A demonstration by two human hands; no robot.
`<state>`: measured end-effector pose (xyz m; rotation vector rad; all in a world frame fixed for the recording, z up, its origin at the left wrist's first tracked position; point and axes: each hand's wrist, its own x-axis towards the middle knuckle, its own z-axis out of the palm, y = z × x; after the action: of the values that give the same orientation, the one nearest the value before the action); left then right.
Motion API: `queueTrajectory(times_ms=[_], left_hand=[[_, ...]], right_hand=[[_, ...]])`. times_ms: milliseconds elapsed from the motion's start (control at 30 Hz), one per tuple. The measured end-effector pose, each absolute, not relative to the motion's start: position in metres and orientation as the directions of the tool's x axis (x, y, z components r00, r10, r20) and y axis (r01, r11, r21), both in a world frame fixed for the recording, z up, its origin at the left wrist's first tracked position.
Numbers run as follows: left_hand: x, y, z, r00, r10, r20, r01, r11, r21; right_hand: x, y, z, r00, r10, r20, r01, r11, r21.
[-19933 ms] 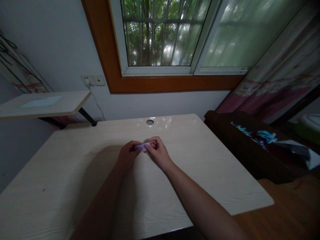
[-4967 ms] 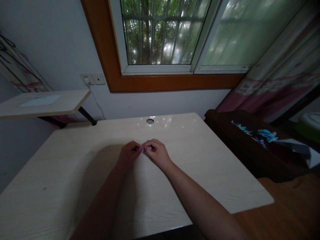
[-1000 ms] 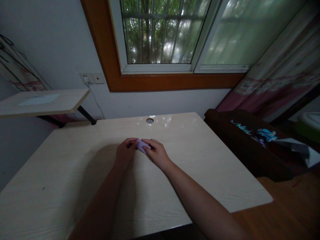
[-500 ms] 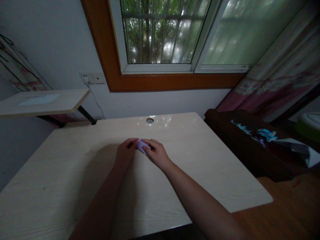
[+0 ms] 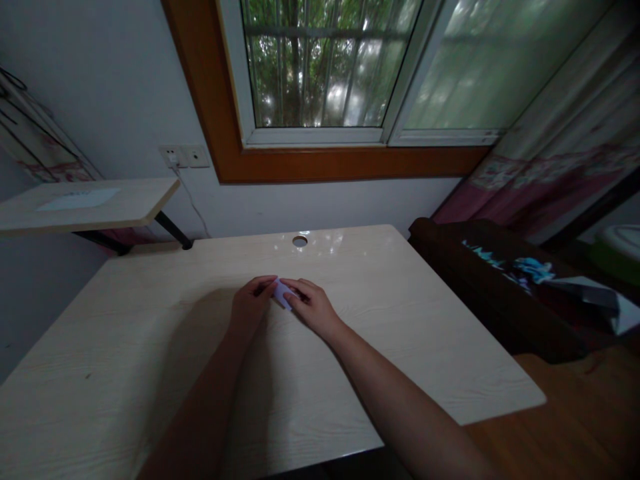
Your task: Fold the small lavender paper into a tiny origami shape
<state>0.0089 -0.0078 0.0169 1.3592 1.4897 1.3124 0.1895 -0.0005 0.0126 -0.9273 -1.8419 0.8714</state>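
So a small lilac piece, paper by the look of it [image 5: 281,294], is being pinched from both sides, right between the two hands. Its left end is held by the left grip [image 5: 248,304], thumb and fingers pressed together on it, and its right side is clamped by the right grip [image 5: 315,307], thumb on the near side and fingers over the far edge. It's kinda slanted, and whether the desk [image 5: 400,333] underneath is touched by it can't be told. Straight beyond the grip, a round hole [image 5: 300,242] is cut into the desk near the back edge. Off to the left and further back from the grip, a pale sheet [image 5: 80,199] is laid on a raised shelf [image 5: 145,208]. Well to the right of the grip, some bright blue stuff [image 5: 534,269] is strewn on dark brown furniture [image 5: 460,293], with a white sheet-like thing [image 5: 595,293] lying beside it. Container-wise, at the far right a green tub-like thing with a whitish top [image 5: 620,241] is cut off by the edge; its contents can't be made out, tbh.
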Motion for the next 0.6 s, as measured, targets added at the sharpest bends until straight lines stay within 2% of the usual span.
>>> queueTrajectory(times_ms=[233, 467, 600], left_hand=[[0.006, -0.004, 0.011, -0.165, 0.977, 0.136, 0.215, -0.099, 0.971], [0.005, -0.004, 0.012, -0.149, 0.98, 0.129, 0.135, -0.109, 0.985], [0.007, -0.003, 0.01, -0.12, 0.985, 0.126, 0.075, -0.117, 0.99]], right_hand=[[0.187, 0.001, 0.008, -0.292, 0.896, 0.334, 0.197, 0.398, -0.896], [0.184, 0.006, -0.003, -0.198, 0.944, 0.262, 0.033, 0.274, -0.961], [0.184, 0.007, -0.002, -0.145, 0.958, 0.247, 0.04, 0.255, -0.966]])
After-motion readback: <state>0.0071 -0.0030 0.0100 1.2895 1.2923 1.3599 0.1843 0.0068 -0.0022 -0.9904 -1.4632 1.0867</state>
